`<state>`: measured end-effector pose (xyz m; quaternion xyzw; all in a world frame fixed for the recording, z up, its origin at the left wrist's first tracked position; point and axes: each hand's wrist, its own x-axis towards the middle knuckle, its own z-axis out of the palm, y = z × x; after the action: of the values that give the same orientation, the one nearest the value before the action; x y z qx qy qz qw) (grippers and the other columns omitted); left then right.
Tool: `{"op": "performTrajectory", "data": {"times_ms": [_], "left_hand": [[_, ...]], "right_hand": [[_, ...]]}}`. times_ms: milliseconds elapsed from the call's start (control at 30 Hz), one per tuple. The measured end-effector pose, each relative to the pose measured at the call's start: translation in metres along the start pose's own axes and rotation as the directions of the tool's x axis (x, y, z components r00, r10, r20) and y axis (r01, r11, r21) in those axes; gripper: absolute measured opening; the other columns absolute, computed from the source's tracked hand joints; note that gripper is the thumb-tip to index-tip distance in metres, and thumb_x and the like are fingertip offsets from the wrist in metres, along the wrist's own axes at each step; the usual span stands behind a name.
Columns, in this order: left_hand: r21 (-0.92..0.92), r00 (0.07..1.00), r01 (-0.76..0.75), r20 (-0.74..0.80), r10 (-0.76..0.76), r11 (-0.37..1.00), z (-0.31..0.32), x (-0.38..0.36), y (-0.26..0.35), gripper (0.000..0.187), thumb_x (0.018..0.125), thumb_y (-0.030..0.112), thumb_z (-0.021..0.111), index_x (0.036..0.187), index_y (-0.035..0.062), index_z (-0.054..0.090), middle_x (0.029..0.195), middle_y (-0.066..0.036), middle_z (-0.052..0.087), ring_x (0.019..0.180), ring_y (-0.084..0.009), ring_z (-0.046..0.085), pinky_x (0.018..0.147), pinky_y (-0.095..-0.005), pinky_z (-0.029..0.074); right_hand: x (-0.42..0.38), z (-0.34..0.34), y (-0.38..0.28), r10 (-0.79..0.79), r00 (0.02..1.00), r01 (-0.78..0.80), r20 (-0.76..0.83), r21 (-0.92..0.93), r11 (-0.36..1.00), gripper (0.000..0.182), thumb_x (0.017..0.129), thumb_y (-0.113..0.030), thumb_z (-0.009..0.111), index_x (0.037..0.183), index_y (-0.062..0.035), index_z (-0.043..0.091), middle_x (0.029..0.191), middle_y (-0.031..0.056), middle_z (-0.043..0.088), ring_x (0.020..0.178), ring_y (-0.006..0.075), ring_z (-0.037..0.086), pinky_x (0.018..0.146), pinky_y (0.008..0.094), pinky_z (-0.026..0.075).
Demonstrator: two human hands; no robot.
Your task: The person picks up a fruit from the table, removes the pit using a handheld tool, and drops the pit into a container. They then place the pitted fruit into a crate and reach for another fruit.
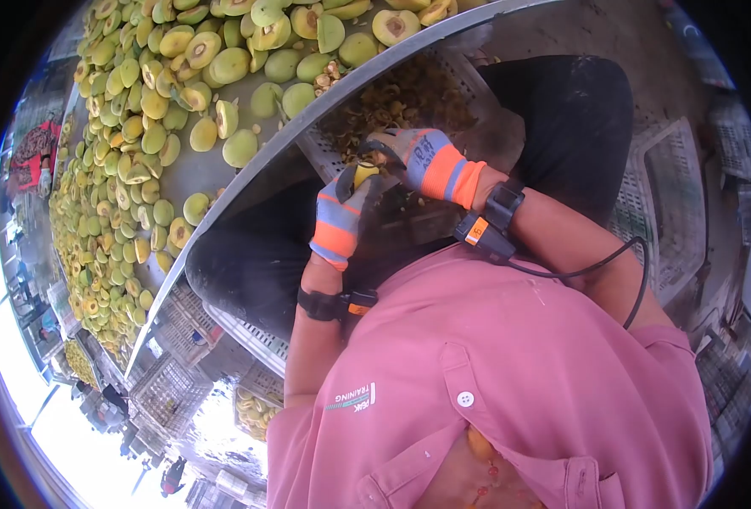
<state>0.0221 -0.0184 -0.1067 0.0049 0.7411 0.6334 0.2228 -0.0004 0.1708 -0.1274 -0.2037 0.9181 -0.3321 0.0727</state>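
My left hand [341, 209], in a grey and orange glove, is closed around a small yellow-green fruit piece [365, 175]. My right hand [430, 161], gloved the same way, is closed right beside the fruit, its dark fingertips curled toward it. Whatever lies between the right fingers is too small and dark to make out. Both hands are over my lap, above a crate [469, 72] of brown-yellow scraps. Close by on the left is a metal-edged table [252, 165] heaped with green-yellow fruit halves [155, 140], some showing brown hollows.
The table's raised metal rim curves between my body and the fruit. Plastic crates [167, 394] stand at the lower left, and a pale crate [664, 204] is at my right. A person in red [36, 157] is across the table. A cable runs along my right arm.
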Motion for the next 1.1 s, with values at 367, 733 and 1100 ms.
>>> {"op": "performTrajectory", "data": {"times_ms": [367, 733, 1100], "left_hand": [[-0.136, 0.984, 0.138, 0.136, -0.119, 0.981, -0.006, -0.009, 0.019, 0.027, 0.094, 0.022, 0.056, 0.106, -0.001, 0.063, 0.08, -0.001, 0.062, 0.07, -0.0083, 0.053, 0.061, -0.0235, 0.042], [-0.186, 0.994, 0.105, 0.042, -0.099, 0.977, -0.019, -0.017, 0.033, 0.036, 0.094, 0.03, 0.058, 0.114, -0.0006, 0.06, 0.081, -0.002, 0.061, 0.073, -0.0095, 0.054, 0.064, -0.0228, 0.043], [-0.165, 0.986, 0.133, 0.118, -0.114, 0.977, -0.014, -0.013, 0.032, 0.042, 0.09, 0.038, 0.065, 0.108, 0.0002, 0.062, 0.075, -0.001, 0.062, 0.063, -0.0063, 0.053, 0.055, -0.0204, 0.04]], "right_hand": [[-0.002, 0.036, 0.035, 0.057, 0.998, -0.056, 0.002, -0.217, 0.975, 0.059, 0.073, -0.027, 0.072, 0.127, -0.0137, 0.052, 0.109, 0.0133, 0.063, 0.096, 0.0337, 0.062, 0.076, 0.0408, 0.051], [-0.003, 0.002, -0.013, -0.005, 0.967, 0.063, -0.256, 0.219, 0.974, 0.04, 0.076, -0.012, 0.065, 0.115, -0.0158, 0.057, 0.103, 0.0095, 0.064, 0.092, 0.0318, 0.062, 0.078, 0.0387, 0.051], [0.001, 0.0, -0.004, -0.035, 0.989, 0.056, -0.146, 0.14, 0.989, 0.043, 0.077, -0.015, 0.066, 0.118, -0.0148, 0.056, 0.105, 0.0091, 0.063, 0.092, 0.031, 0.062, 0.079, 0.0379, 0.051]]}}
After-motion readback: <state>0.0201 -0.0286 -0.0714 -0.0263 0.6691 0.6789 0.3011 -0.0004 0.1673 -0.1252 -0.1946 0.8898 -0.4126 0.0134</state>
